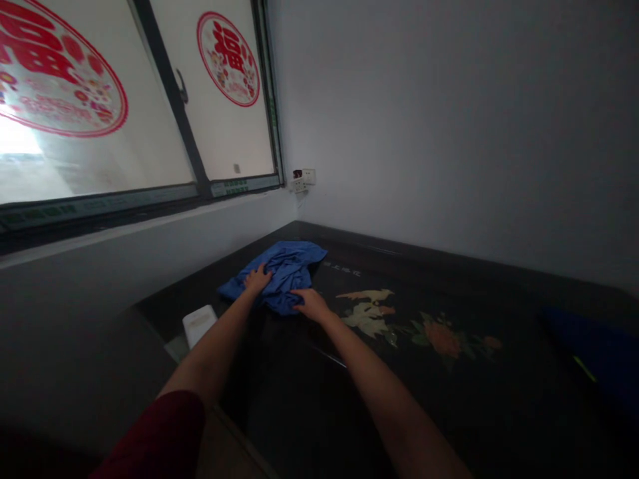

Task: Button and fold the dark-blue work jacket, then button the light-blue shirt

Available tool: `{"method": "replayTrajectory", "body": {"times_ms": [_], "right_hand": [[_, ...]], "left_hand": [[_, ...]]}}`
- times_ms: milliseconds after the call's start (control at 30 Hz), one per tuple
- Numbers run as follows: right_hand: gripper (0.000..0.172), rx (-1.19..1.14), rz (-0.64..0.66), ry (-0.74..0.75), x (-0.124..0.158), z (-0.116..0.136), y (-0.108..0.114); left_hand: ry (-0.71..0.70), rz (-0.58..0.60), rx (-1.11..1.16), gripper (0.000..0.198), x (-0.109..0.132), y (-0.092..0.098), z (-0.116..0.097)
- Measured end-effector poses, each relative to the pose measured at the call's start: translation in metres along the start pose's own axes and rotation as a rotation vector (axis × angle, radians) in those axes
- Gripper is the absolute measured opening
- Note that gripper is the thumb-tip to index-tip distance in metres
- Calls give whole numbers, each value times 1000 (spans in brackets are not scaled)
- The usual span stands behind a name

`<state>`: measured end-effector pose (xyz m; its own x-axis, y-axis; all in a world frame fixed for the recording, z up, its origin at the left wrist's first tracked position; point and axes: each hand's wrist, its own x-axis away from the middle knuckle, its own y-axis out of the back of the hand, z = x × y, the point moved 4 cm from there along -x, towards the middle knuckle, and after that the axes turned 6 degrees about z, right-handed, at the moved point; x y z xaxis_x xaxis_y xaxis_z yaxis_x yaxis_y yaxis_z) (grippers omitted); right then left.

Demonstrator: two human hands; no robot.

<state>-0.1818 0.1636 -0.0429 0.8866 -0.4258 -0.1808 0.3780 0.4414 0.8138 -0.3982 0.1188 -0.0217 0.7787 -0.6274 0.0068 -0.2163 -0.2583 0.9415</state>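
A crumpled blue cloth (287, 266) lies spread in loose folds on the dark, glossy surface (289, 386), towards the far corner. Whether it is a garment does not show. My left hand (258, 279) is on the cloth's near left part, its fingers bent into the fabric. At the near right edge, my right hand (312, 305) has thumb and fingers around a fold of the same cloth. The two hands are a short way apart, and both forearms reach in from below.
A white box-like object (198, 322) sits beside my left forearm at the surface's left edge. Dark blue fabric (594, 359) lies at the right. The surface bears a bird and flower picture (442, 338). Walls and a window (224, 100) bound it; sockets (305, 178) sit in the corner.
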Motion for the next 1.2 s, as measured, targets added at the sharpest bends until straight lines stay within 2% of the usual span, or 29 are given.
{"method": "replayTrajectory", "body": {"times_ms": [67, 133, 267, 400, 500, 600, 700, 833, 933, 1033, 1100, 1200], "right_hand": [[40, 16, -6, -4, 3, 1, 3], [33, 30, -10, 6, 8, 2, 8], [29, 39, 5, 43, 24, 0, 24], [30, 42, 15, 64, 57, -12, 49], [30, 52, 7, 57, 99, -24, 72], [31, 54, -18, 38, 153, -33, 97], [31, 19, -57, -8, 212, -35, 119], [28, -40, -80, -121, 285, -28, 142], [27, -29, -19, -218, 329, -15, 159], [29, -3, 128, -274, 358, 9, 172], [29, 13, 223, -296, 366, 29, 175], [26, -3, 320, -269, 365, 57, 166]], "left_hand": [[24, -26, 32, 47, 5, -7, -5], [21, -47, 59, 44, 12, -13, -13], [-43, -48, 92, 35, 30, -23, -37], [-122, -25, 119, 31, 56, -37, -74], [-193, 3, 148, 29, 83, -52, -112], [-286, 61, 187, 25, 117, -67, -151], [-413, 153, 230, 21, 154, -79, -184], [-630, 320, 287, 19, 203, -90, -217], [-806, 444, 333, 20, 234, -90, -237], [-951, 489, 425, 20, 250, -78, -255], [-1001, 471, 509, 20, 251, -66, -265], [-1023, 428, 570, 21, 244, -52, -274]]}}
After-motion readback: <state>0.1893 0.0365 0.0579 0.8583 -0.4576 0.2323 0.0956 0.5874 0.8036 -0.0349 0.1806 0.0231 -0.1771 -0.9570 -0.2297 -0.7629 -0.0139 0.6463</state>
